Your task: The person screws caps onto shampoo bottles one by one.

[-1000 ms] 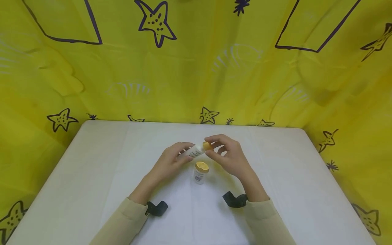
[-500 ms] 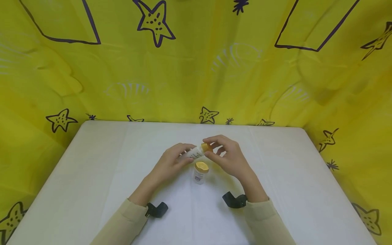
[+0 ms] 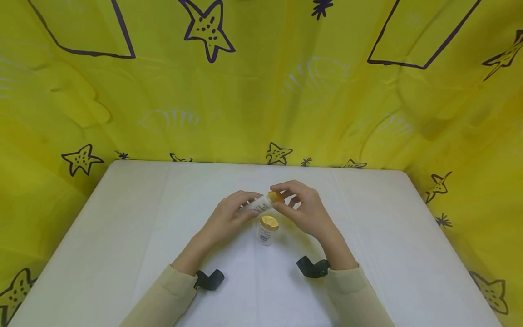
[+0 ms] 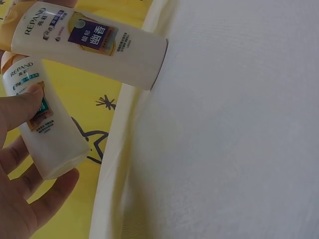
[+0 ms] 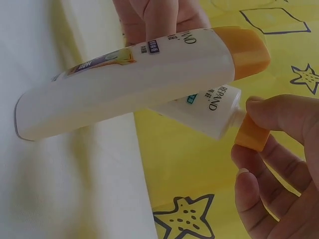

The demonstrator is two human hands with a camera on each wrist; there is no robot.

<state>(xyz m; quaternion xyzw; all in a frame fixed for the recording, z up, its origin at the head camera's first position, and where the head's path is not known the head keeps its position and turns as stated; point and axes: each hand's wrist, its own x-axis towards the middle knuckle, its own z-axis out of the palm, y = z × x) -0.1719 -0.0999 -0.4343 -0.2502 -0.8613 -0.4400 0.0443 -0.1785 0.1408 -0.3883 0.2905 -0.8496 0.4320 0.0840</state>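
Observation:
My left hand (image 3: 225,214) holds a white shampoo bottle (image 3: 260,205) tilted, its neck end up to the right. In the left wrist view the thumb lies across the label of that bottle (image 4: 56,137), with the fingers behind it. My right hand (image 3: 304,205) pinches an orange cap (image 3: 275,197) between thumb and fingers. A short stretch of neck shows between the cap (image 5: 252,132) and the bottle's shoulder in the right wrist view. A second white bottle (image 3: 266,234) with a gold-orange cap stands upright just in front of the hands, its REPAND label (image 4: 94,37) partly legible.
A white cloth-covered table (image 3: 122,236) lies beneath both hands. Behind it hangs a yellow curtain (image 3: 245,100) with drawn starfish. Black wrist cameras (image 3: 210,279) sit at both sleeve cuffs. The standing bottle is close to both wrists.
The right hand has brought the cap slightly left and down onto the neck of the tilted bottle, closing the gap seen earlier. The left hand and the standing bottle have hardly moved.

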